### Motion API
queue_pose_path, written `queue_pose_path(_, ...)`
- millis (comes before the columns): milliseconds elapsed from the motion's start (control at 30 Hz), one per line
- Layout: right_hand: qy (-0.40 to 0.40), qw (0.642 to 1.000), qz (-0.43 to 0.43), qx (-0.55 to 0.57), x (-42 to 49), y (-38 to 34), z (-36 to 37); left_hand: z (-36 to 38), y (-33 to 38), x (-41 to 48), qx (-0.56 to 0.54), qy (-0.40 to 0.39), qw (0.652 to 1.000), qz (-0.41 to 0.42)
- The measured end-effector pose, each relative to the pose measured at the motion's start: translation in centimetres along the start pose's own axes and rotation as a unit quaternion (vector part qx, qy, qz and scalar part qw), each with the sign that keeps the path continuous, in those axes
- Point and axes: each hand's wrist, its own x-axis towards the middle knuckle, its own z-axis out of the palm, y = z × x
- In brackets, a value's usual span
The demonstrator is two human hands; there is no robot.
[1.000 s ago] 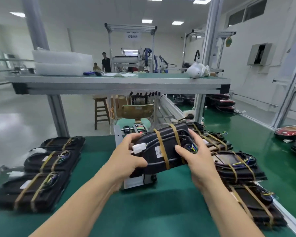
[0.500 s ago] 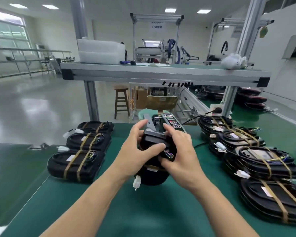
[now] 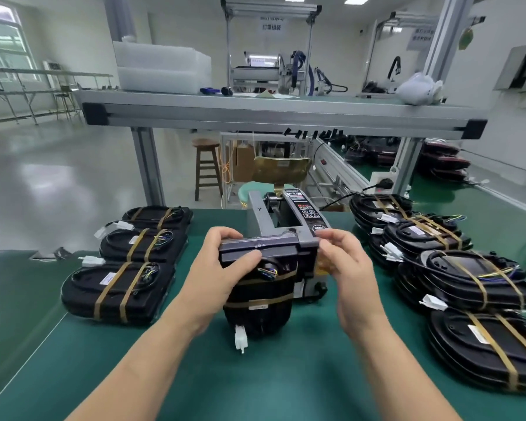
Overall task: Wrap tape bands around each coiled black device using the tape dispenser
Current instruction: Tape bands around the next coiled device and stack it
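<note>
Green matting covers the tabletop (image 3: 286,384). At the centre of the frame a coiled black device (image 3: 255,317) stands on end in front of the grey tape dispenser (image 3: 286,220). Whether its lower end rests on the mat or hangs just above it is hard to tell. Two amber bands already cross the device, and a white connector (image 3: 240,340) dangles from its lower edge.

The left hand (image 3: 222,268) grasps the device's upper end, fingers curled over the top and thumb laid across the front, so that end is mostly covered. The right hand (image 3: 349,265) is at the dispenser's front right corner with its fingers curled. A strip of amber tape (image 3: 323,266) shows just beside the thumb, but I cannot tell whether the fingertips pinch it.

The dispenser's front face is hidden behind the device and hands, and the print on its panel is too small to read. Three banded devices (image 3: 119,288) lie in a row at the left of the frame. A pile of further devices (image 3: 468,278) sits at the right, the nearest one cut off by the frame's edge.
</note>
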Motion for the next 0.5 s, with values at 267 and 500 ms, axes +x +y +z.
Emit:
queue_pose_path(267, 0.118, 0.975, 0.189, 0.006, 1.2, 3.9, 0.8, -0.5, -0.7, 0.5, -0.029, 0.047, 0.998, 0.033)
queue_pose_path(500, 0.147, 0.963, 0.224, 0.029, 1.2, 4.0, 1.7, -1.4, -1.1, 0.6, -0.07, 0.058, 0.995, 0.032)
